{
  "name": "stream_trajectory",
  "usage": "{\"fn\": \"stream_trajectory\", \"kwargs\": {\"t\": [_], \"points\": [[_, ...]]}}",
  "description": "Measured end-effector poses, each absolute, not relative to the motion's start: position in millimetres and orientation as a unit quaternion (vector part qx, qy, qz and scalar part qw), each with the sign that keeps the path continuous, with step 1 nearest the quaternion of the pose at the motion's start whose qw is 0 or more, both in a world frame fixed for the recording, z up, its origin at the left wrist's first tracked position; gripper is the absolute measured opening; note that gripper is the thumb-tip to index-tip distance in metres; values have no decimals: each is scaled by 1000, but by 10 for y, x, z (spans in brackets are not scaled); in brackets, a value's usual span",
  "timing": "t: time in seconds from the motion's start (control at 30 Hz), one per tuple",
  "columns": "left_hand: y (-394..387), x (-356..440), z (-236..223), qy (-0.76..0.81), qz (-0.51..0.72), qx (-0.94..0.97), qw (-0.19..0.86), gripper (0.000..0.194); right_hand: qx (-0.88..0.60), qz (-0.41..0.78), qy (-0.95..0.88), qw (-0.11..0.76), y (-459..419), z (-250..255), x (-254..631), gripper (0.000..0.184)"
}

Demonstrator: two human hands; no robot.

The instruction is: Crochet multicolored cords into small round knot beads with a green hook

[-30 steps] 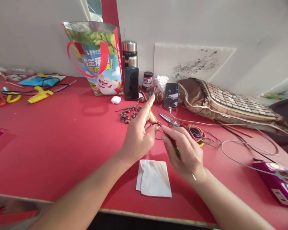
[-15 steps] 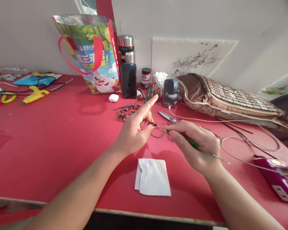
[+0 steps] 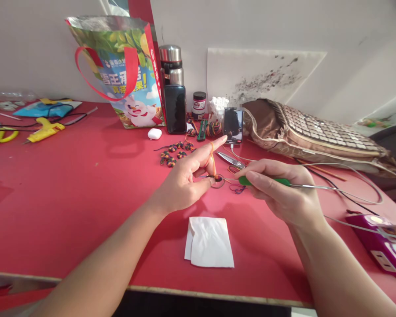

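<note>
My left hand [image 3: 185,178] pinches a small multicoloured knotted piece [image 3: 217,178] between thumb and middle finger, with the index finger stretched out and an orange thread [image 3: 213,158] looped over it. My right hand [image 3: 284,193] grips a green-handled tool [image 3: 267,181], a crochet hook or needle, whose tip meets the knotted piece. Its metal shaft sticks out to the right. Both hands hover just above the red table [image 3: 69,185].
A folded white paper [image 3: 209,242] lies near the front edge. Scissors [image 3: 231,160], small knotted pieces [image 3: 173,154], earbud case [image 3: 154,133], two phones [image 3: 175,109], a flask, printed bag [image 3: 125,75], brown bag [image 3: 310,136], cables and a purple power strip [image 3: 383,246] surround the hands. A yellow glue gun [image 3: 44,130] lies far left.
My right hand has turned the green tool from pointing down towards me to lying level, shaft to the right. Both hands shifted slightly right and the camera drifted.
</note>
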State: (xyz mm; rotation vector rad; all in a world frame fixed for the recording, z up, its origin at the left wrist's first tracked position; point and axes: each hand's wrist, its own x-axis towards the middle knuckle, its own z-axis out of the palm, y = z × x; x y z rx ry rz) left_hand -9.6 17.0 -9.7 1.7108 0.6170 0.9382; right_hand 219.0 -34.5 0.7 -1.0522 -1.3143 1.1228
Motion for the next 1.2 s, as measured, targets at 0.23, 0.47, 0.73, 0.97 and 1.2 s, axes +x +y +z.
{"fn": "stream_trajectory", "kwargs": {"t": [0.23, 0.47, 0.73, 0.97, 1.2], "points": [[152, -75, -54, 245, 404, 667, 575, 77, -384, 571, -488, 537, -276, 31, 2177, 19], [102, -8, -27, 219, 416, 569, 675, 65, -343, 612, -479, 528, -303, -9, 2081, 28], [55, 122, -69, 255, 522, 478, 659, 66, -316, 530, -448, 647, -358, -182, 1811, 19], [42, 121, -87, 293, 544, 493, 612, 58, -372, 506, -442, 640, -335, -190, 1794, 25], [60, 164, -112, 274, 551, 448, 648, 51, -350, 521, -445, 639, -339, -201, 1771, 27]]}}
